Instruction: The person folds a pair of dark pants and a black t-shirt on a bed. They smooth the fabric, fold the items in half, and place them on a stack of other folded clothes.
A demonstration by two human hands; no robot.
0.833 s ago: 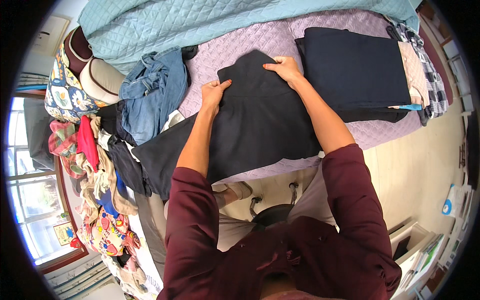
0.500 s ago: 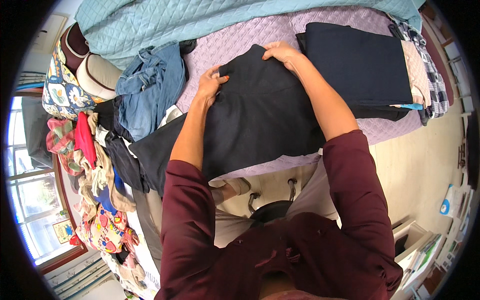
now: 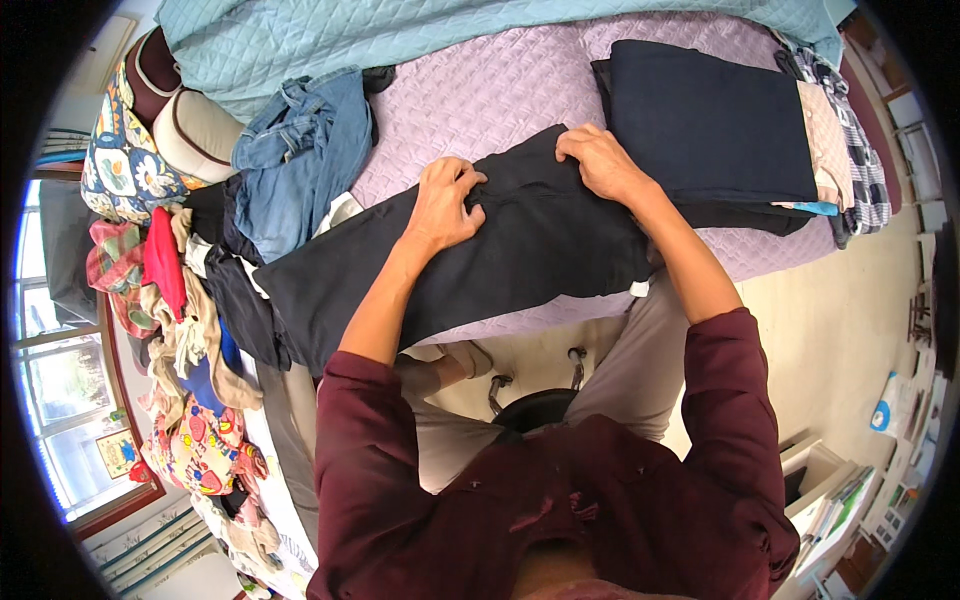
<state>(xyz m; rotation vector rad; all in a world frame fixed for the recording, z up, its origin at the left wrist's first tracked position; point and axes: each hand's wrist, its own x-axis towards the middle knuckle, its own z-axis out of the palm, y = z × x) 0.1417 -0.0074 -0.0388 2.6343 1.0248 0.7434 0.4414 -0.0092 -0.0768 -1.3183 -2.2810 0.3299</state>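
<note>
A pair of black trousers (image 3: 520,240) lies lengthwise across the near edge of the bed, its narrower leg part reaching left and its wider end to the right. My left hand (image 3: 447,205) is curled on the far edge, thumb and fingers closing on a fold of the cloth. Farther right, my right hand (image 3: 603,165) pinches the far corner of the wider end. A small white tag (image 3: 640,288) shows at the near right corner.
Folded dark navy garments (image 3: 710,125) are stacked at the right, beside a checked cloth (image 3: 840,130). Blue denim (image 3: 300,160) lies crumpled at the left, near a heap of mixed clothes (image 3: 200,330). The lilac quilt (image 3: 480,95) covers the bed; a teal quilt (image 3: 400,40) lies behind.
The raised far edge of the trousers has come down flatter onto the bed. My left hand has moved slightly right and down; my right hand has shifted right and nearer.
</note>
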